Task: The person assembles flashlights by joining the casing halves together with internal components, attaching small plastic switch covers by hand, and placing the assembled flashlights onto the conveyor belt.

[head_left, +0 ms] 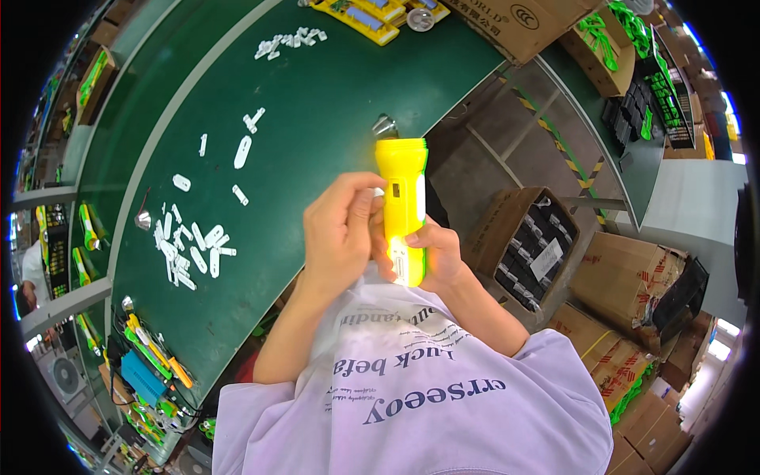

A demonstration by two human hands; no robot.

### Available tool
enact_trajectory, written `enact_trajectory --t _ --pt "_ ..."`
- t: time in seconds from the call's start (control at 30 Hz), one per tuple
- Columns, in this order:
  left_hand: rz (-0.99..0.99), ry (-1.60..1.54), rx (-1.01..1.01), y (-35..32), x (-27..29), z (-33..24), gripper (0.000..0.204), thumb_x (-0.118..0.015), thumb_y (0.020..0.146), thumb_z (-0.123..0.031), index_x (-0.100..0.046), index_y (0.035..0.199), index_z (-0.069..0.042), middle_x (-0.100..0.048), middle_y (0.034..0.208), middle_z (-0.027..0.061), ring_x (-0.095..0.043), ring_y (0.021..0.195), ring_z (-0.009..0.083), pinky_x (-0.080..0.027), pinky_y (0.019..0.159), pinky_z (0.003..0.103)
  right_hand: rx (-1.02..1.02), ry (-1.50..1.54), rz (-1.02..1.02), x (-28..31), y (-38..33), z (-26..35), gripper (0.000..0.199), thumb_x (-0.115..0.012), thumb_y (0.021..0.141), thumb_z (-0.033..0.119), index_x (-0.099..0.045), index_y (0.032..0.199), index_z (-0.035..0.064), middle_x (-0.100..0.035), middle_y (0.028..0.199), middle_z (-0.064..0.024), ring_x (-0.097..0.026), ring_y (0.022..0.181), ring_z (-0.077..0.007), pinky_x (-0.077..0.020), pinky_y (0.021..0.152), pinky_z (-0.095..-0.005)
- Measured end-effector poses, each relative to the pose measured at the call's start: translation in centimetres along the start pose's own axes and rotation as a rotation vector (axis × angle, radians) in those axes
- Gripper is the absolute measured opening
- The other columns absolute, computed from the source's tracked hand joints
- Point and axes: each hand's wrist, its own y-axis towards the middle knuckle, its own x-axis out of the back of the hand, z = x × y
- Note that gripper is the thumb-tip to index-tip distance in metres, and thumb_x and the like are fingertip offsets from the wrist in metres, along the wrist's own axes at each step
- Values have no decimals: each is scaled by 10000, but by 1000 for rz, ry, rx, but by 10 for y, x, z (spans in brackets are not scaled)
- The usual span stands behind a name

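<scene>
Closest is a soft, pale purple shirt [443, 427] with wrinkles and dark print. In front of it, by the near edge of the tabletop [261, 214], is a yellow flashlight [409, 190]. It looks like smooth, shiny plastic, with a long body, a wide round end with ridges that points away from the shirt, a small dark slot, and green down its right side.

The right hand [438, 252] is curled around the lower part of the flashlight, thumb across the front. That elbow is bent out to the side. The left hand [340, 226] is bent at the flashlight's left side, thumb and pointing finger close together. I cannot tell if it pinches something small.

Just past the wide end, near the tabletop's near edge, lies a shiny silver cone [385, 125]. Toward the left end is a messy heap of hard white pieces [194, 252], flat and long, some with rounded ends. By the far edge sits a little silver cup [142, 220] with a thin red wire. Farther along lie a small white bunch [290, 41], some yellow parts [376, 28] and a see-through round piece [420, 20]. A brown cardboard box [526, 28] stands at the tabletop's far right corner.
</scene>
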Motion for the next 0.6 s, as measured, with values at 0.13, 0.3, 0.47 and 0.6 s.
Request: enact_trajectory --t 0.13,0.3,0.47,0.6 --pt "-131 273 -323 -7 -8 13 115 -604 887 -2 -631 998 -16 -639 834 128 -630 698 291 -500 627 355 -21 -35 -99 -6 -2 -4 444 -580 719 171 -509 1120 -7 -586 808 -154 -599 581 -260 -511 542 -365" --pt "-141 284 -373 -13 1 12 109 -667 838 42 -653 929 -16 -658 809 106 -635 685 233 -498 624 306 -22 -51 -49 -6 -2 -7 434 -569 712 162 -503 1109 -3 -587 807 -156 -594 606 -250 -517 570 -365" --pt "-194 187 -445 -17 6 19 155 -706 747 46 -668 879 -27 -668 825 84 -632 662 240 -506 598 342 -28 -78 -2 -11 0 -6 448 -580 709 167 -503 1115 -6 -582 811 -147 -593 614 -242 -516 584 -350" --pt "-187 -45 -234 -24 9 8 101 -706 805 44 -671 884 -9 -648 762 53 -631 652 163 -496 575 295 -27 -113 40 -10 2 -8 489 -598 696 155 -492 1142 -16 -579 816 -137 -600 625 -229 -515 586 -336"
